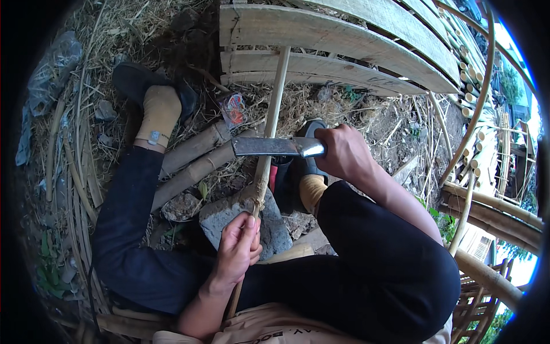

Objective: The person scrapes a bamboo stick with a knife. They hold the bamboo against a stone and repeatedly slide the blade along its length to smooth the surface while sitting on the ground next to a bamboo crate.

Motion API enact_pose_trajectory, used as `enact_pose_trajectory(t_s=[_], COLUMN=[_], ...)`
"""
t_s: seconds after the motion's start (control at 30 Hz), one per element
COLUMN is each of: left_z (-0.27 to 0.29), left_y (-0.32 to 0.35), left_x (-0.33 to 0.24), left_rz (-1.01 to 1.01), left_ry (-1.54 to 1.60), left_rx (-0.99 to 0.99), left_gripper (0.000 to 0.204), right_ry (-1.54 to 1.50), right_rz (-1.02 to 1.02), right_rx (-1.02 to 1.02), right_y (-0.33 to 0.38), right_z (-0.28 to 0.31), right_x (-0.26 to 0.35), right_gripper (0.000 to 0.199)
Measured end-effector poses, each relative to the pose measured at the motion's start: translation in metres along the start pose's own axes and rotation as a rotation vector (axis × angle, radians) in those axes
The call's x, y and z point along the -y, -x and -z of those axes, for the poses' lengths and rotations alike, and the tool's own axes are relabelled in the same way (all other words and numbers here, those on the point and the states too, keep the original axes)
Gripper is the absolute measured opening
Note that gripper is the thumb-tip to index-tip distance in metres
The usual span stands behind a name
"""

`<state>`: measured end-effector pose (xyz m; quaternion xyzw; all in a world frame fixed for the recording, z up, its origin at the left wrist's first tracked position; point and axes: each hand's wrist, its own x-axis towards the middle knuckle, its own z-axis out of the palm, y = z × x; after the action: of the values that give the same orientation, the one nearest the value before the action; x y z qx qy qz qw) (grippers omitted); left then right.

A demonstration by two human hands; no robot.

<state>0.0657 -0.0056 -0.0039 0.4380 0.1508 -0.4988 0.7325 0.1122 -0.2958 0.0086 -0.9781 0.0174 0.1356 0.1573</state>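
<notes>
My left hand [238,245] is closed around the lower part of a long, thin bamboo pole [277,94]. The pole slants up and away, its far end reaching the wooden slats. A knobby joint shows just above my fingers. In my right hand [348,153] is the handle of a machete [266,147] with a broad, blunt-ended grey blade. The blade lies crosswise over the pole, pointing left; whether it touches the pole I cannot tell. Beneath the pole, just beyond my left hand, sits a grey stone block [226,218].
A slatted wooden pallet [338,34] stands at the far side. Two thick bamboo pieces [195,166] lie left of the stone, near a crumpled wrapper [234,109]. Stacked bamboo poles [470,94] and a bamboo frame [492,206] are at the right. Dry straw and a plastic bag [57,66] cover ground at the left.
</notes>
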Motion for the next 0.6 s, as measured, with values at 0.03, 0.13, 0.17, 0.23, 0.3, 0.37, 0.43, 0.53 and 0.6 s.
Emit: enact_pose_trajectory(t_s=[0.03, 0.13, 0.17, 0.23, 0.3, 0.37, 0.43, 0.53, 0.6], left_z=[-0.001, 0.003, 0.004, 0.005, 0.004, 0.005, 0.004, 0.000, 0.006], left_y=[0.001, -0.001, 0.001, 0.003, 0.003, 0.003, 0.004, 0.008, 0.008], left_x=[0.004, 0.006, 0.009, 0.009, 0.008, 0.009, 0.009, 0.006, 0.016], left_rz=[-0.021, -0.009, -0.013, -0.018, -0.016, -0.040, -0.031, 0.001, -0.020], left_ry=[-0.031, 0.036, 0.034, 0.024, 0.013, -0.015, -0.019, -0.014, -0.025], left_rx=[0.000, 0.041, 0.048, 0.056, 0.067, 0.070, 0.069, 0.076, 0.095], left_gripper=[0.025, 0.016, 0.017, 0.016, 0.016, 0.014, 0.014, 0.015, 0.014], right_ry=[-0.037, -0.021, 0.006, 0.059, 0.054, 0.038, 0.077, 0.138, 0.209], right_rz=[0.009, -0.016, -0.029, -0.055, -0.038, -0.023, -0.016, -0.194, -0.212], right_rx=[-0.089, -0.080, -0.050, 0.009, -0.032, -0.059, -0.104, -0.225, -0.196], right_y=[0.001, 0.002, 0.001, -0.001, -0.004, -0.006, -0.006, -0.021, -0.027], right_z=[-0.011, -0.010, -0.008, -0.003, -0.005, -0.004, -0.006, -0.007, 0.014], right_x=[-0.005, -0.004, -0.003, 0.001, -0.003, -0.002, -0.007, -0.040, -0.054], right_gripper=[0.014, 0.015, 0.017, 0.023, 0.022, 0.018, 0.017, 0.016, 0.017])
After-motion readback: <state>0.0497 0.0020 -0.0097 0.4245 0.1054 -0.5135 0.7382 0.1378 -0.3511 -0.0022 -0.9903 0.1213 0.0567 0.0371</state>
